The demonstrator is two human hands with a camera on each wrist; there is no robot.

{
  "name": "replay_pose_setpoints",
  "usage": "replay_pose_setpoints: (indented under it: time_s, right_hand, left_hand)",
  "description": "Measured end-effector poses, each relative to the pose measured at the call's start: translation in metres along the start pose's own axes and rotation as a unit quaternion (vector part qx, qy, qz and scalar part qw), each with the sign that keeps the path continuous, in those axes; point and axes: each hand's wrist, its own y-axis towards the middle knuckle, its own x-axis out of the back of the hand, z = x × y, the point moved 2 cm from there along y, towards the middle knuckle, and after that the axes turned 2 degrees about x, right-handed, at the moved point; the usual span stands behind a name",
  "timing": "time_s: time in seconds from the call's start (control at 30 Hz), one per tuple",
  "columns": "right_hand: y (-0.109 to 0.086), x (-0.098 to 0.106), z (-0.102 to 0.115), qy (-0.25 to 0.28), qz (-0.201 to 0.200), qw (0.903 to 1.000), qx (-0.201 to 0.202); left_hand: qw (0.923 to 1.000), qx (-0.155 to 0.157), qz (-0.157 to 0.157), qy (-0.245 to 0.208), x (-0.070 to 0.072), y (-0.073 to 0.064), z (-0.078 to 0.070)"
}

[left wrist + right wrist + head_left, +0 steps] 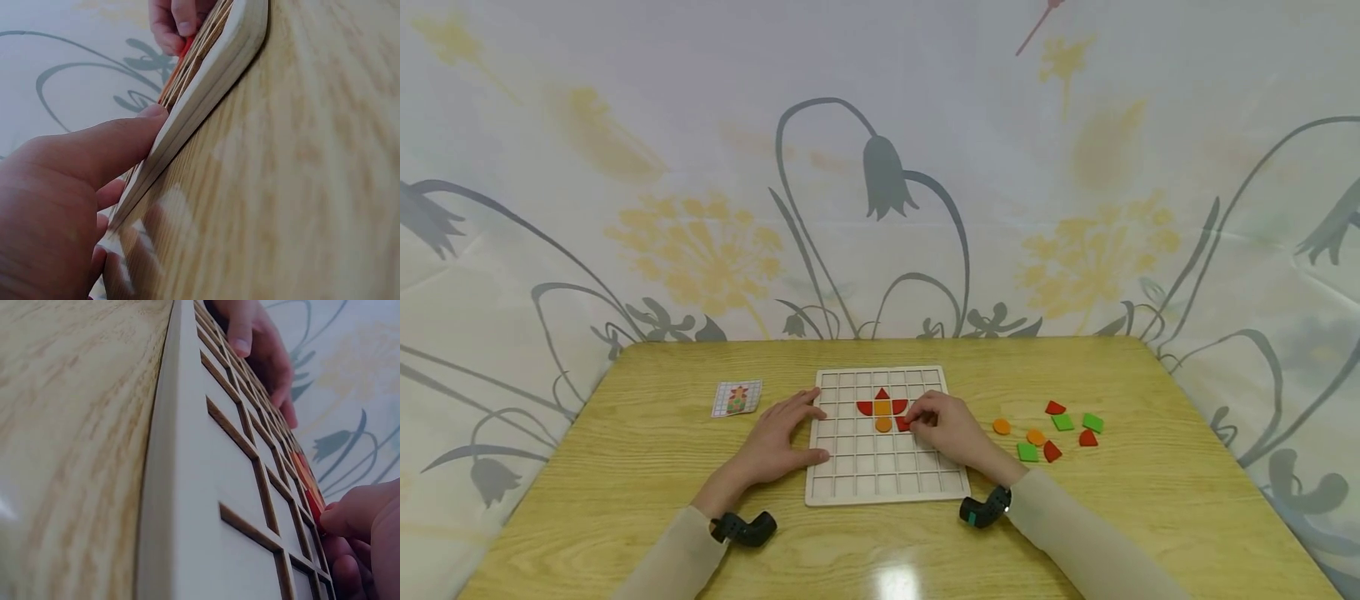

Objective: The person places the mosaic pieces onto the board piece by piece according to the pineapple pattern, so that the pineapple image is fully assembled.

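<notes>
A white wooden grid board (865, 487) lies on the table. Along its left edge rests my left hand (777, 442), fingers spread, with the thumb on the rim in the left wrist view. My right hand (946, 427) pinches a red piece (903, 424) at a cell right of an orange disc (883, 425); fingers cover part of its shape. Above the disc, the board bears an orange block (882, 408), topped by a red triangle (882, 394) and flanked by red quarter-circles (865, 407). The right wrist view shows the red piece (314, 507) under the fingertips.
Left of the board lies a small card (737, 398) printed with a coloured grid figure. To the right, loose green squares (1027, 452), orange discs (1002, 427) and red quarter-circles (1052, 451) are scattered on the wooden table (865, 550). A flower-patterned curtain (880, 267) hangs behind.
</notes>
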Motion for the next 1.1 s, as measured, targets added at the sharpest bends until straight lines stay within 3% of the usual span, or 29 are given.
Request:
replay_pose_setpoints:
  time_s: [0.83,1.1]
  right_hand:
    - [-0.0004,-0.0053,-0.0041,-0.006,0.011,0.9999,-0.009]
    - [-0.0018,-0.0005,-0.0074,0.028,-0.008,0.9996,0.001]
  left_hand:
    - [1.0,-0.001,-0.006,-0.005,-0.0016,-0.002,0.0006]
    - [0.9999,-0.006,-0.009,-0.005,-0.0018,-0.0006,0.0007]
